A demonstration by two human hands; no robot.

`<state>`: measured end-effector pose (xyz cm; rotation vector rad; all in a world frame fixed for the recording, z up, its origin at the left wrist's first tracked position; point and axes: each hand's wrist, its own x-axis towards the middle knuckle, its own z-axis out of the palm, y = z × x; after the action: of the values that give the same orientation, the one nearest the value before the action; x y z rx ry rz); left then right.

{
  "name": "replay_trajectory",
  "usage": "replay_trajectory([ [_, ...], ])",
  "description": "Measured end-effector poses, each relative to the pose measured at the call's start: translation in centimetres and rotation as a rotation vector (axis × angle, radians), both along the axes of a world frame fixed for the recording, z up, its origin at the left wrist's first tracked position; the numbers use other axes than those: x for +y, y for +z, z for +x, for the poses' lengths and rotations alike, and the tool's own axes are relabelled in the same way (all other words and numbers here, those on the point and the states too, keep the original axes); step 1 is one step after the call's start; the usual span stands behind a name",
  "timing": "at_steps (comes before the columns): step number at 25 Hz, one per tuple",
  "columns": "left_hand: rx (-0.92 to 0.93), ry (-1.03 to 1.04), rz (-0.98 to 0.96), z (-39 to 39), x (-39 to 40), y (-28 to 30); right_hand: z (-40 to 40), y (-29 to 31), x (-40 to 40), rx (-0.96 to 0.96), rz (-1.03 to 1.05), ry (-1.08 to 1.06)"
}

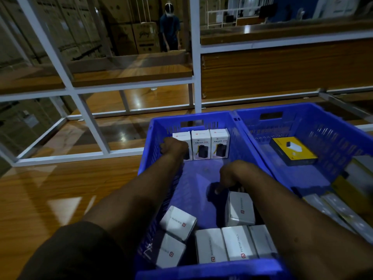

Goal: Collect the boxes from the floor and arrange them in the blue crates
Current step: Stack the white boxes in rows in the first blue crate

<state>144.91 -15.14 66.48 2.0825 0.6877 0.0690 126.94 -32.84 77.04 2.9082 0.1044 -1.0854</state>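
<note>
Two blue crates stand side by side; both my hands are inside the left crate [203, 120]. Three white "Halley 20K" boxes [210, 144] stand upright in a row against its far wall. My left hand [173, 147] has its fingers curled on the leftmost box of that row and covers part of it. My right hand [229, 176] grips the far end of a white box [239, 209] lying mid-crate; its dark end is partly hidden under my fingers. Several more white boxes [224, 243] lie along the near wall. The right crate [323, 126] holds a yellow and black box [293, 151].
Packaged items [343, 211] lie blurred at the right, beside the right crate. A white metal rack [195, 77] with wooden shelves stands just behind the crates. The wooden floor [60, 188] stretches to the left. A person [170, 27] stands far back among stacked cartons.
</note>
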Motion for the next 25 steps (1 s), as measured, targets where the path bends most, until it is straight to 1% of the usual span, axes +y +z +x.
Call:
replay_trajectory([
  [1,-0.019,-0.026,-0.108,-1.4,0.1,1.1,-0.3,0.4,-0.1,0.021,-0.015,0.010],
  [3,-0.015,-0.152,-0.201,-8.0,-1.3,7.0,-0.9,1.0,-0.2,0.069,-0.030,0.003],
  [5,0.029,-0.258,-0.265,-10.6,-1.9,8.8,-1.3,1.0,-0.2,0.132,-0.006,-0.014],
  [7,0.087,-0.306,-0.257,-11.2,-1.9,8.6,-1.8,1.0,0.3,0.181,0.061,-0.046],
  [8,0.102,-0.319,-0.253,-11.4,-2.0,8.5,-1.9,0.9,0.6,0.176,0.090,-0.037],
  [11,0.116,-0.354,-0.292,-12.2,-2.5,8.9,-1.8,0.6,1.8,0.114,0.091,0.001],
  [13,0.140,-0.404,-0.330,-12.2,-2.7,8.6,-1.5,0.3,1.9,0.027,0.141,-0.040],
  [14,0.150,-0.421,-0.331,-12.3,-2.7,8.5,-1.1,0.1,1.7,-0.031,0.220,-0.121],
  [16,0.161,-0.431,-0.327,-12.3,-2.5,8.3,-0.1,-0.5,1.0,-0.108,0.494,-0.422],
  [18,0.148,-0.434,-0.328,-12.0,-2.2,8.4,0.6,-0.7,0.8,-0.122,0.792,-0.698],
  [19,0.136,-0.444,-0.318,-11.7,-2.1,8.5,0.9,-0.7,0.6,-0.113,0.901,-0.786],
  [21,0.125,-0.440,-0.340,-11.5,-1.8,9.0,1.4,-0.7,0.4,-0.077,1.060,-0.898],
  [22,0.122,-0.412,-0.369,-11.5,-1.7,9.4,1.6,-0.5,0.2,-0.054,1.123,-0.950],
  [25,0.110,-0.326,-0.369,-11.4,-1.2,9.2,2.2,-0.1,-0.3,-0.010,1.292,-1.076],
])
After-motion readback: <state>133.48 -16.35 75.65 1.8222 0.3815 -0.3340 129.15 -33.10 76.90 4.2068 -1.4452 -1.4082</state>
